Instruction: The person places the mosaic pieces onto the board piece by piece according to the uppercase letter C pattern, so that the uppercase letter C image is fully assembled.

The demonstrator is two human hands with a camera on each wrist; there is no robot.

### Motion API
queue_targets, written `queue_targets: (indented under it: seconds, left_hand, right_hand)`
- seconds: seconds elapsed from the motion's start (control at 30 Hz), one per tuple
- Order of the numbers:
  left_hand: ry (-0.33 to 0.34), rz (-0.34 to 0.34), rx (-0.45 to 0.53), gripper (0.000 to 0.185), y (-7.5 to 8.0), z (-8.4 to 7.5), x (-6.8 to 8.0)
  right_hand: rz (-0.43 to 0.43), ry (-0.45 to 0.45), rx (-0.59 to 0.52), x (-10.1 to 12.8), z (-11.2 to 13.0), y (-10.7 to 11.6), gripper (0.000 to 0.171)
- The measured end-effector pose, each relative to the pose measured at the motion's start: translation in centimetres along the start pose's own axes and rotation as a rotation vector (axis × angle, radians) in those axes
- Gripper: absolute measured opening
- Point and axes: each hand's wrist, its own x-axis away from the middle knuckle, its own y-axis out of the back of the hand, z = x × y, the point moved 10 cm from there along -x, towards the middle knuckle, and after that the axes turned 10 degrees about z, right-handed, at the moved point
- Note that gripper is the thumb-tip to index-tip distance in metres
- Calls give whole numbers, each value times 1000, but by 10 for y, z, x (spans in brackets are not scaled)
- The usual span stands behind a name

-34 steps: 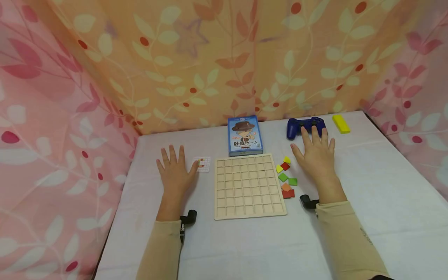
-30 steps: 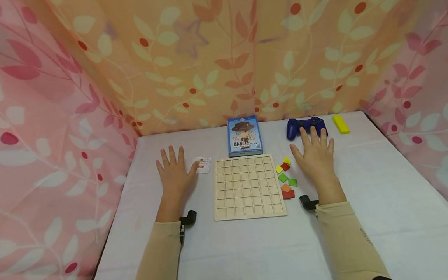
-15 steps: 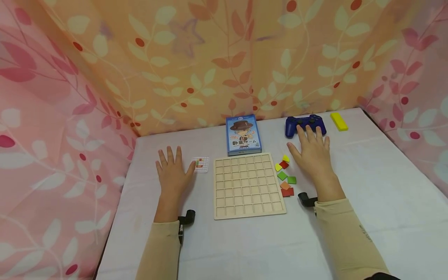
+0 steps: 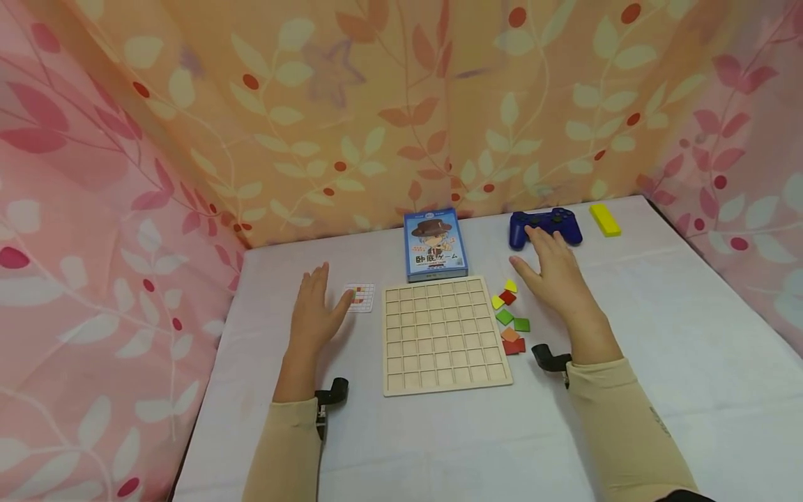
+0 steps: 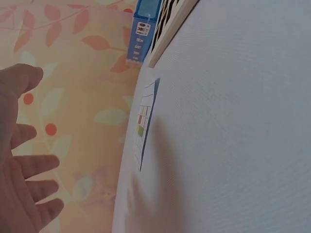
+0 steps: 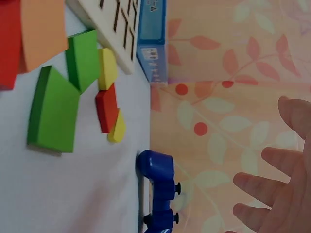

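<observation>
The left hand [image 4: 311, 314] is lifted a little off the white table [image 4: 659, 348]. Its fingers are straight and spread, and it holds nothing. A small card [image 4: 360, 297] with colored squares lies just at its 2 o'clock, close to the thumb. The right hand [image 4: 555, 279] is up off the table too, fingers straight and loose, holding nothing. A pile of colored tiles [image 4: 511, 317], red, green, yellow and orange, lies just beside it at 8 o'clock. A blue game controller [image 4: 544, 226] sits at its 12 o'clock, near the fingertips. The wooden grid board [image 4: 445, 335] lies between the two hands. A blue box [image 4: 435, 244] touches the board's far edge. A yellow block [image 4: 605, 219] lies at 3 o'clock from the controller.
</observation>
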Motion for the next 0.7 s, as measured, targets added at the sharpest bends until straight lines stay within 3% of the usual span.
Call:
queue_targets:
  seconds: [0.27,0.7]
  left_hand:
    - [-65,12,259,78,-2,-5,-2]
    - [-78,162,535,67,-24,-9,-5]
  right_hand:
    - [17,-32,-69,1,3,4,78]
    - [-16,-58,-165,-4,11,9,75]
